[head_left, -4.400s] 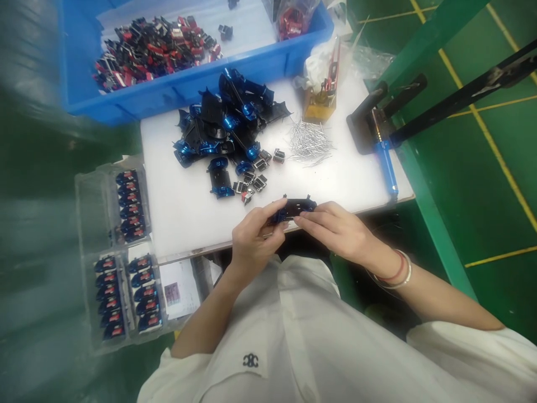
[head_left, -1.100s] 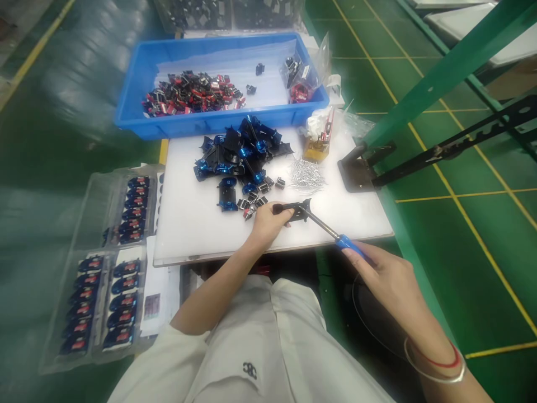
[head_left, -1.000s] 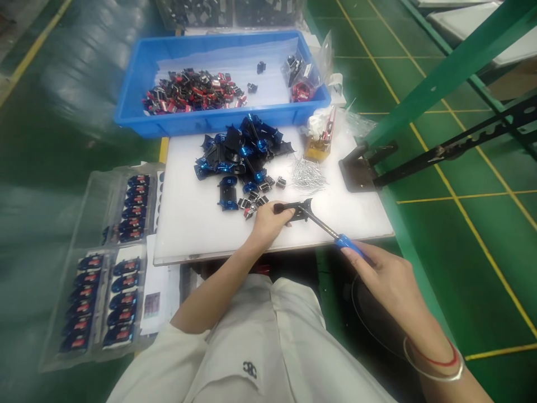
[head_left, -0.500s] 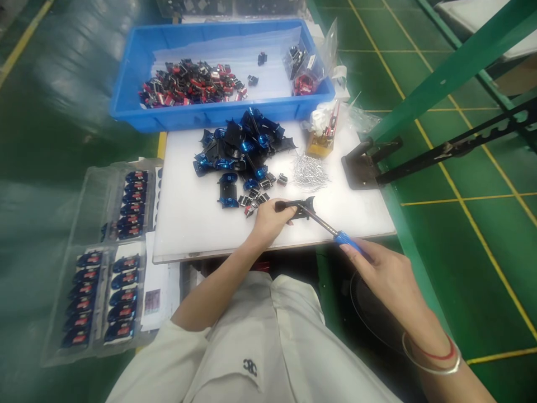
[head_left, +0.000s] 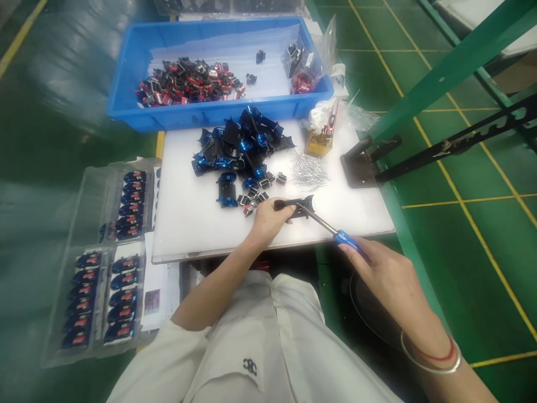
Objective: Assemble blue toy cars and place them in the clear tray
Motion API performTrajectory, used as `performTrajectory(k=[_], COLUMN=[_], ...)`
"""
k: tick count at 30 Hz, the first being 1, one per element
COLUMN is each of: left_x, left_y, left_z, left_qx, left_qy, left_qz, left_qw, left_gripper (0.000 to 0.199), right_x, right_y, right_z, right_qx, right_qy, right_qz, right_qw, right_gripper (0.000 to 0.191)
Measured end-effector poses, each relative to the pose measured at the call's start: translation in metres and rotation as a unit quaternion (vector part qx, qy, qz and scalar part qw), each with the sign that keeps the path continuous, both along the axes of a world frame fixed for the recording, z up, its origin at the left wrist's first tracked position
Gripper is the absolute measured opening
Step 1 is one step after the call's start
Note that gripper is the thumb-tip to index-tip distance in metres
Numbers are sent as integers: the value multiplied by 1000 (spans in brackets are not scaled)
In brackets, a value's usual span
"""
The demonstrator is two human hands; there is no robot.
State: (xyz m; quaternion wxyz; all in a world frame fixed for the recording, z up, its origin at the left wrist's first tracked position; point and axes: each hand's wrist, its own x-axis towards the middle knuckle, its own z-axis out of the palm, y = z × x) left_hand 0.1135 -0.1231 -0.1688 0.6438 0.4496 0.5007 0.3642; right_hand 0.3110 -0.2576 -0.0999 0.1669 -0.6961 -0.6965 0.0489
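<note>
Left hand [head_left: 268, 224] closes in a narrow pinch on one end of a black plastic chassis [head_left: 302, 206], while the right hand [head_left: 390, 285] grips a blue-handled screwdriver [head_left: 346, 239] near its handle's end. Seen from the head camera, the chassis rests on a white work board [head_left: 188, 235], near its front edge and in front of the person. Its long axis runs roughly left to right. The steel shaft slants from lower right to upper left, and its tip reaches the chassis, though the exact contact point is too small to tell. A firm left-hand hold and a shaft kept in line with the tip seem the surest way to work here, so the tip is less likely to slip.

Just beyond the hands lie small black-and-red blocks [head_left: 254, 196], a heap of black and blue parts [head_left: 237, 145] and loose steel pins [head_left: 308, 170]. Farther ahead, a blue plastic tray [head_left: 218, 116] holds more small parts. To the left sits a clear blister tray [head_left: 94, 201] of blue-and-red items, and to the right a black metal stand [head_left: 356, 170].
</note>
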Motion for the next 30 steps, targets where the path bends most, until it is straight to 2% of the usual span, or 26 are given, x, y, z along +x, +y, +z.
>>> performTrajectory(k=[3,7,10,13,16,18,21,25,27,30], left_x=[0,-2,-3,-5,-9,-11,-15,-20,-24,-30], left_y=[0,0,-2,-7,-16,-22,-30,-35,-35,-34], left_z=[-2,-2,3,13,24,29,32,29,27,24], left_qx=[-2,-4,6,29,68,128,269,452,508,551], left_qy=[-5,-9,-9,14,47,68,118,157,151,168], left_qz=[1,-1,-6,-14,-26,-31,-48,-84,-110,-172], left_qw=[1000,1000,1000,999,996,989,955,874,841,799], left_gripper=[16,17,17,14,11,9,8,15,17,19], right_x=[5,12,10,2,-10,-18,-28,-35,-36,-36], right_y=[-1,2,11,25,42,53,65,71,72,71], right_z=[7,15,12,3,-6,-10,-12,-10,-7,-4], right_qx=[5,-12,-55,-82,-87,-96,-111,-122,-131,-144], right_qy=[29,139,276,424,502,531,570,603,612,616], right_qz=[-9,-115,-168,-166,-160,-152,-130,-118,-123,-134], right_qw=[1000,983,945,886,845,828,804,779,771,763], right_gripper=[66,59,52,51,56,59,61,60,59,60])
